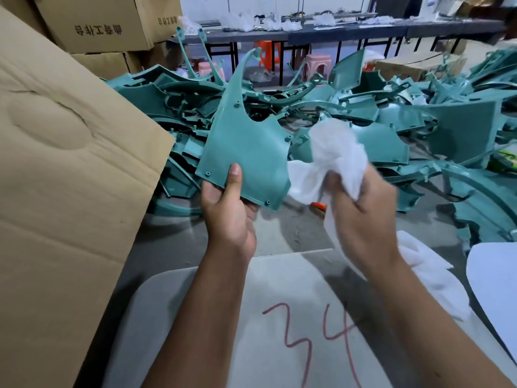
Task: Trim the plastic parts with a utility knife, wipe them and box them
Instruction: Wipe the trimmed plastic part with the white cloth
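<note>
left hand [228, 204] grips the teal plastic panel [246, 147] by its lower edge, presenting its face; right hand [361, 208] clutches the white cloth [335, 155] for wiping.

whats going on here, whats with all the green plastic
A person is cleaning moulded parts. The left hand grips a flat teal plastic panel by its lower edge, held up in front of them. The right hand holds a bunched white cloth just beside the panel, not clearly touching it. A large pile of matching teal plastic parts lies on the floor behind, and a brown cardboard box stands at the left. No knife is in either hand.
</note>
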A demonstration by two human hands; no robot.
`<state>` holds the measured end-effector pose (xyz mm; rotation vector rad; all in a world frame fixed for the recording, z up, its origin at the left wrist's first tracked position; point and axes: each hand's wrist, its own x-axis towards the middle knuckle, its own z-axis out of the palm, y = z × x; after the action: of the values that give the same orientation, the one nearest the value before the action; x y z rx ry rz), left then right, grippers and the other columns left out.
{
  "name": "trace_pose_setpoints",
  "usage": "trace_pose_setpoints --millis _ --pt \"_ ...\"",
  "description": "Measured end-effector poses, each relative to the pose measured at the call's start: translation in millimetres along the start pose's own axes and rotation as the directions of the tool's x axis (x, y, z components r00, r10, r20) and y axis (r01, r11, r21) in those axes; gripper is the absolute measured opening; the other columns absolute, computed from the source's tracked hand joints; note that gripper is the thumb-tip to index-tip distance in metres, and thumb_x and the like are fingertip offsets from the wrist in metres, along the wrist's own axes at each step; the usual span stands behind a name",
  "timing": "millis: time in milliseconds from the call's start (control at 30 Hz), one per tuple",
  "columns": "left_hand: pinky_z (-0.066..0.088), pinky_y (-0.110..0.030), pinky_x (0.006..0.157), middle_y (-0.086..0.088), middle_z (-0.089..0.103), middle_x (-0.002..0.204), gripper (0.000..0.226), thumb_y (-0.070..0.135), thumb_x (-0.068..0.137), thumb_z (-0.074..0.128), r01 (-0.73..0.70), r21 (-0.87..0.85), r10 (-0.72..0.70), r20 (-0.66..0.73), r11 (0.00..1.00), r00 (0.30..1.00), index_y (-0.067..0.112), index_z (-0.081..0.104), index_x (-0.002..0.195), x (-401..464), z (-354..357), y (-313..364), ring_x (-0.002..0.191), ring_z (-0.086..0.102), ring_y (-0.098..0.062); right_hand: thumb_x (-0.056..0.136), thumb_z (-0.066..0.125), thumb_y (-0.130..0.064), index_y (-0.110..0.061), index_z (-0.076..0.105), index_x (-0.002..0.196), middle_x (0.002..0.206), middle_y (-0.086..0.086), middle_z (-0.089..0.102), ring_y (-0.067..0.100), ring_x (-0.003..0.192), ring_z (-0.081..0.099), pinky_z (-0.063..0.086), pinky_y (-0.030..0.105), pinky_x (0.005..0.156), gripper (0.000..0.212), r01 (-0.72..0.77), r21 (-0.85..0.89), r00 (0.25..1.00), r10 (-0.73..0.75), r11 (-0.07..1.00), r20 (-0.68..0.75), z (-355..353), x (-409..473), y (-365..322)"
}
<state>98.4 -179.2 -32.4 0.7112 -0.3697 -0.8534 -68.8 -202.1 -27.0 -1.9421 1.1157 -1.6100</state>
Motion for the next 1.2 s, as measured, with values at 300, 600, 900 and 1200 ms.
trace_pose_setpoints --millis 300,600,900,1200 --pt "0.062 -0.037 0.071 -0.003 0.07 0.13 0.039 0.008 0.101 0.058 0.061 -0.009 -0.061 -0.025 0.998 0.998 0.018 0.055 0.139 -1 4 -1 0.106 0.073 -0.02 0.103 0.04 -0.054 -0.025 0.055 0.113 0.127 0.015 0.058 0.037 0.12 0.045 0.041 0.044 0.096 0.034 0.016 -0.921 0.687 0.665 0.389 0.293 -77 -5 -14" --pt "0.062 -0.043 0.079 -0.006 0.069 0.131 0.04 0.006 0.1 0.059 0.086 0.007 -0.086 -0.021 0.996 0.996 0.019 0.056 0.138 -6 3 -7 0.114 0.069 -0.026 0.086 0.064 -0.005 -0.016 0.054 0.087 0.08 0.001 0.061 0.03 0.079 0.059 0.039 0.038 0.065 0.015 -0.148 -0.479 0.936 0.278 0.865 0.213 -28 -8 -6" --pt "0.05 -0.063 0.102 -0.016 0.066 0.133 0.041 0.001 0.1 0.058 -0.061 0.061 0.063 -0.04 0.996 0.997 0.004 0.05 0.14 -5 5 -21 0.122 0.064 -0.038 0.101 0.061 -0.019 -0.008 0.058 0.132 0.121 0.001 0.073 0.012 0.112 0.069 0.053 0.024 0.093 0.033 -0.486 0.448 0.852 0.293 0.75 0.434 51 -36 3" --pt "0.059 -0.035 0.081 -0.01 0.069 0.126 0.035 0.0 0.102 0.053 -0.037 0.134 0.017 0.144 0.99 0.989 0.005 0.053 0.136 -3 -1 -3 0.11 0.07 -0.023 0.1 0.064 -0.038 -0.018 0.043 0.071 0.062 -0.003 0.042 0.028 0.059 0.038 0.031 0.038 0.057 0.04 0.112 -0.096 0.977 -0.092 0.989 0.194 32 -16 11"
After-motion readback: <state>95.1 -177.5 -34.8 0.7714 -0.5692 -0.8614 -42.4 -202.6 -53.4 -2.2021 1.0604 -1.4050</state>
